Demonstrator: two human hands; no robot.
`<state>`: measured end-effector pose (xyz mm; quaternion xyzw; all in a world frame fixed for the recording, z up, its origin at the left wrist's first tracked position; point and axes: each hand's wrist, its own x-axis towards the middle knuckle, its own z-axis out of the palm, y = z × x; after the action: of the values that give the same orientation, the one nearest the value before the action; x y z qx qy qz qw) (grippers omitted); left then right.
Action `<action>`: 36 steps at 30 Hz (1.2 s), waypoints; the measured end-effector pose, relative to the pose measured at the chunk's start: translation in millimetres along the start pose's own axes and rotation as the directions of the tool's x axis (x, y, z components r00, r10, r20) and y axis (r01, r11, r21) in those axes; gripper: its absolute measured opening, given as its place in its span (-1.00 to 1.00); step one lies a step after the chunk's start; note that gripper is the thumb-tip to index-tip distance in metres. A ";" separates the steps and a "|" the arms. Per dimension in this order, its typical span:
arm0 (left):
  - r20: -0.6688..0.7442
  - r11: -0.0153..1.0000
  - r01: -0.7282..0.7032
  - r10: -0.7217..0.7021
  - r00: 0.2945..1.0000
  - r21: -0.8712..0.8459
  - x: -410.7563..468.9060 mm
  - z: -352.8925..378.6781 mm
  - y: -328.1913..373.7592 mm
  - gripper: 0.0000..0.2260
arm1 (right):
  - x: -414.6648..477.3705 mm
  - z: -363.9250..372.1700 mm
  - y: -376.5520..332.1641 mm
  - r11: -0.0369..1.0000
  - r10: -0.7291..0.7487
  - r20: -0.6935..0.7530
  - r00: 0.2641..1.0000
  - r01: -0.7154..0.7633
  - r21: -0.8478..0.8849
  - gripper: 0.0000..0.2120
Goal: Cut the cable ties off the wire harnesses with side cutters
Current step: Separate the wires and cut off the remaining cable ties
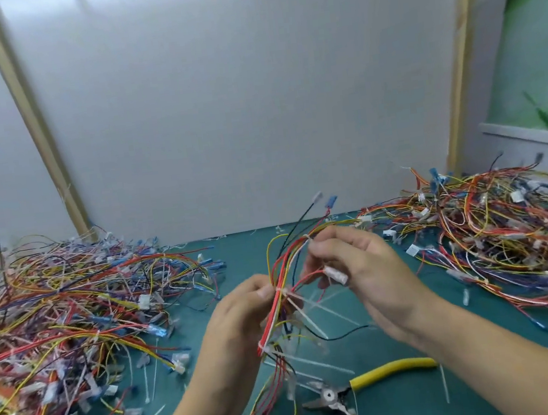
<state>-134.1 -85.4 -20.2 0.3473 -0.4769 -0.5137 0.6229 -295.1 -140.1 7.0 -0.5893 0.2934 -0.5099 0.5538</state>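
- Both hands hold one wire harness [279, 306] up over the green table [402, 339], between the two big heaps of wires: one heap on the left [65, 319] and another on the right [497, 235].
- Left hand [241, 318] has its fingers closed together on the bundle, thumb and forefinger pinching it right at a white cable tie [281, 291]; a second white tie [264, 349] sits lower on the same bundle, just below that hand.
- Right hand [359, 266] is partly closed, its fingertips nipping the upper wires near another small white tie [308, 237], with a white connector [336, 275] lying against its fingers.
- Neither hand holds the side cutters [344, 398]; they lie on the table near the bottom, yellow handles spread apart, well clear of the harness.
- Judging by this, the step in hand is finding and presenting the ties that are left before the tool is picked up.
- To do it well, keep the bundle taut between the two hands so each tie stands proud of the wires.
- Turn the tie's head outward, so the cutter tips can slide under the strap alone.
- Nicking the insulation is the main risk, since the thin red and yellow wires crowd tight against each tie.
- Loose white tie tails [313, 316] already litter the table, so a cut piece could tangle in the hanging ends.
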 end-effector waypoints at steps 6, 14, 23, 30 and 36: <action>-0.133 0.986 -0.028 0.050 0.990 0.162 9.4 -10.0 15.0 -0.62 | -0.3 -6.8 -12.7 0.952 -0.118 0.250 0.961 0.181 -0.247 -0.84; 0.108 0.832 -0.161 0.122 0.987 0.531 -4.9 -2.8 35.1 -0.84 | -15.2 1.7 -13.8 0.806 -0.105 0.396 0.912 0.311 -0.504 -0.89; 0.094 0.754 -0.059 -0.004 0.996 0.655 -6.6 -10.7 17.0 -0.64 | -36.6 7.3 6.3 0.893 0.039 0.216 0.976 0.063 -0.447 -0.82; 0.034 0.840 0.008 -0.031 0.999 0.542 -7.2 -2.3 1.8 -0.79 | -51.5 4.5 15.9 0.750 -0.063 0.086 0.994 0.104 -0.653 -0.82; -0.032 0.846 -0.008 0.030 0.999 0.533 -7.9 1.1 -2.7 -0.81 | -53.6 3.6 22.4 0.636 -0.120 0.139 0.983 0.183 -0.749 -0.83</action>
<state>-136.2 -78.3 -24.2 0.5117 -0.5919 -0.3480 0.5164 -303.3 -94.8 -28.6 -0.8080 0.4078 -0.3625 0.2225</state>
